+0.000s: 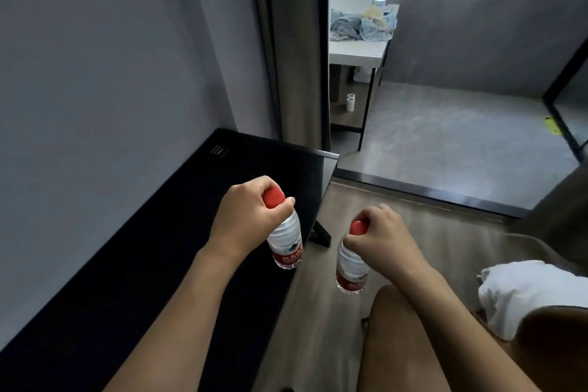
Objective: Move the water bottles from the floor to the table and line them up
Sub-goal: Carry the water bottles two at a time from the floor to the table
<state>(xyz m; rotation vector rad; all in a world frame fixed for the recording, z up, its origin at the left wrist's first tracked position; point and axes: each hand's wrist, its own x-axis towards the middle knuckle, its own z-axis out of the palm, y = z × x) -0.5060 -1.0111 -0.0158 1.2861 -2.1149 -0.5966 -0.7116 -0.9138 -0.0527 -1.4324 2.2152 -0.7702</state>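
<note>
My left hand (246, 216) grips the neck of a clear water bottle (286, 243) with a red cap and a red label, holding it upright over the right edge of the black table (152, 248). My right hand (383, 240) holds a second, matching water bottle (350, 270) by its neck, to the right of the table and above the wooden floor (318, 312). Both bottles hang in the air; neither touches the table or the floor. My fingers partly cover both red caps.
A grey wall runs along the left side of the table, with a dark curtain (296, 41) behind it. My bare knee (401, 328) is at the lower right. White cloth (534, 293) lies on a brown seat. A white desk (356, 48) with clothes stands beyond.
</note>
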